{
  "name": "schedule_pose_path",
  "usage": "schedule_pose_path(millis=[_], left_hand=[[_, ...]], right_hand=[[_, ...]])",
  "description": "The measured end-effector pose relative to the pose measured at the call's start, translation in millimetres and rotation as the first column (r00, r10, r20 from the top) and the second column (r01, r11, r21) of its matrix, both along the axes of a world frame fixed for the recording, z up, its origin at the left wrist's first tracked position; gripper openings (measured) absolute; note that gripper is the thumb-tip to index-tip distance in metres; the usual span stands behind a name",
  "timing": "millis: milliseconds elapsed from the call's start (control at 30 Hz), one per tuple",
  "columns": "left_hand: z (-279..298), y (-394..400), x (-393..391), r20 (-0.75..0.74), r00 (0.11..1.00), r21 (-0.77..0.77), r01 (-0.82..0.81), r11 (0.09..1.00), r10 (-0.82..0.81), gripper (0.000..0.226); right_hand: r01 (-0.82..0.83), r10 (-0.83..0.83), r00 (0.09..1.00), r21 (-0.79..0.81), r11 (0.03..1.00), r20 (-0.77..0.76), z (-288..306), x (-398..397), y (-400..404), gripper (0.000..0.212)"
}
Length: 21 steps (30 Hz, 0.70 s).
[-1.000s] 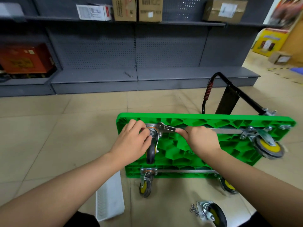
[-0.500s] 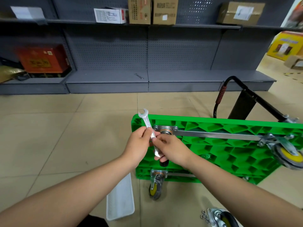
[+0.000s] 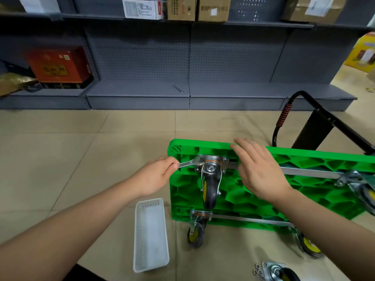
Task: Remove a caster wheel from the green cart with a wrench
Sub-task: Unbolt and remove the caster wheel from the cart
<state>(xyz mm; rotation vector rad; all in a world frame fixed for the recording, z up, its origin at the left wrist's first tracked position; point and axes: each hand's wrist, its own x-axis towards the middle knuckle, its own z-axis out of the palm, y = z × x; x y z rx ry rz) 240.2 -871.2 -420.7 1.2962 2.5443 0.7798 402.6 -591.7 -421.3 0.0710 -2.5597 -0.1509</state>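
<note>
The green cart (image 3: 263, 201) stands on its side on the tiled floor, underside toward me. A black caster wheel (image 3: 210, 188) with a yellow hub hangs from a metal plate at its upper left corner. A silver wrench (image 3: 187, 164) reaches in from the left and sits on that plate. My left hand (image 3: 157, 177) pinches the wrench's outer end. My right hand (image 3: 256, 169) rests with straight fingers on the cart's top edge, just right of the caster.
A white plastic tray (image 3: 150, 236) lies on the floor left of the cart. A loose caster (image 3: 281, 273) and several washers (image 3: 258, 271) lie at the bottom right. Other casters (image 3: 195, 232) remain on the cart. The black handle (image 3: 316, 118) sticks out behind. Grey shelving (image 3: 182, 92) runs along the back.
The wrench passed from my right hand to my left. It went from upright in both hands to lying on the caster plate. My right hand moved up to the cart's top edge.
</note>
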Motion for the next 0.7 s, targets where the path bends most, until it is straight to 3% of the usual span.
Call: schedule_pose_path(millis=[133, 233, 467, 700], left_hand=[[15.9, 1.7, -8.2, -0.185, 0.982, -0.279, -0.009, 0.96, -0.045, 0.021], [30.8, 6.1, -9.7, -0.325, 0.941, -0.389, -0.045, 0.92, -0.092, 0.022], [52.1, 15.4, -21.4, -0.421, 0.899, -0.476, -0.107, 0.873, -0.119, 0.022], [57.7, 23.4, -28.9, -0.54, 0.83, -0.43, -0.129, 0.894, -0.14, 0.027]], right_hand=[[0.041, -0.041, 0.999, -0.005, 0.999, 0.006, -23.7, 1.1, 3.5, 0.053], [0.04, -0.04, 0.999, -0.006, 0.999, -0.027, -29.7, 1.4, 1.7, 0.055], [0.029, -0.032, 0.996, -0.04, 0.999, -0.083, -35.3, -2.7, 1.4, 0.052], [0.038, -0.045, 0.99, -0.058, 0.998, -0.133, -40.0, -6.0, -0.2, 0.051]])
